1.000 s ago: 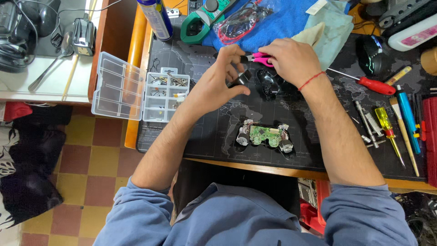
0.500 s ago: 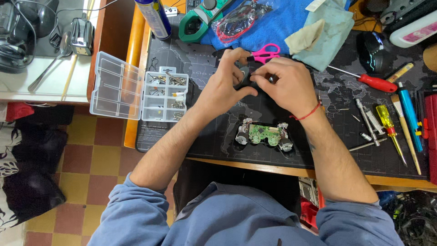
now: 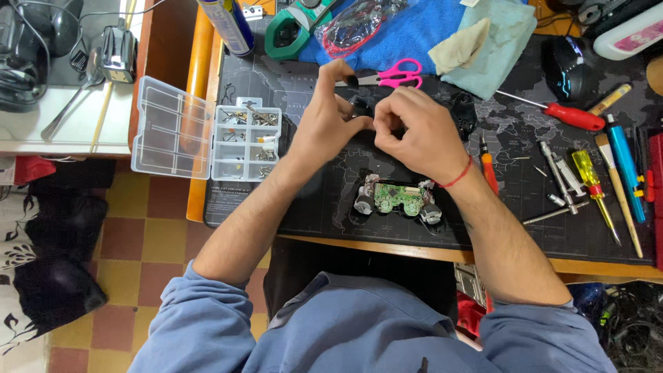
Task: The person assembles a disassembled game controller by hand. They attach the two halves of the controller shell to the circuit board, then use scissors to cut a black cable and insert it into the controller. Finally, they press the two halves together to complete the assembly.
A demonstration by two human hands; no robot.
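Clear plastic parts organiser lay open at the left edge of the desk, on a dark mat. Left hand and right hand met above mid-mat, fingers curled close around a small black part; how firmly each pinched it could not be told. Green circuit board sat just below the hands. Pink scissors lay beyond them. Screwdrivers lined the right. Checked tile floor showed beneath.
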